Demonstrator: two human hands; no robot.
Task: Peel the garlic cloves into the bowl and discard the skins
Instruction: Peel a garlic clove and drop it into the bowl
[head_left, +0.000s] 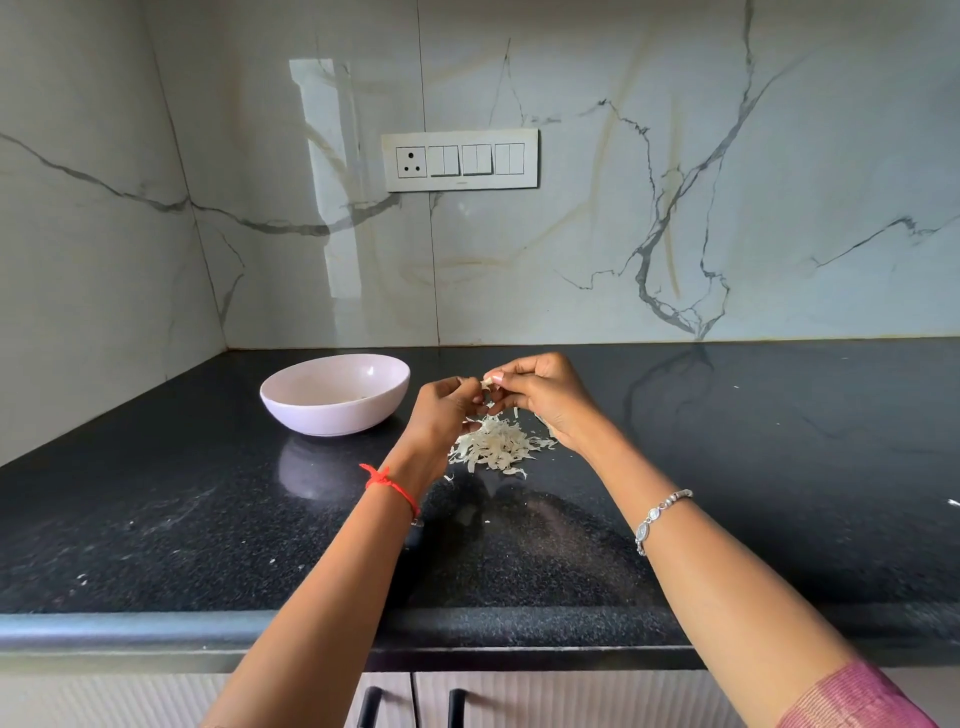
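Both hands are up over the worktop, meeting just right of the bowl. The left hand has its fingers curled and its fingertips on the clove. The right hand pinches the same clove between thumb and forefinger from the other side. Only a small pale tip of the clove shows; the fingers cover the rest, so I can't tell how much is peeled.

The skins sit in a loose heap on the worktop right under the hands, partly hidden by the left hand's heel. A pale bit also shows under the right palm, and I can't tell whether it's held or lying on the worktop. A few stray flakes are scattered further out.

The bowl stands upright, left of the hands and apart from the heap. Its near wall blocks most of the inside. Only a few small bits show low against the inner wall, too small to identify.

The switch plate on the marble wall has one socket and three switch pairs. The tiny mark on its lower edge is unreadable.

There's a red thread on the left wrist and a bracelet on the right. The pink sleeve and the cabinet handles are cut off at the bottom edge.
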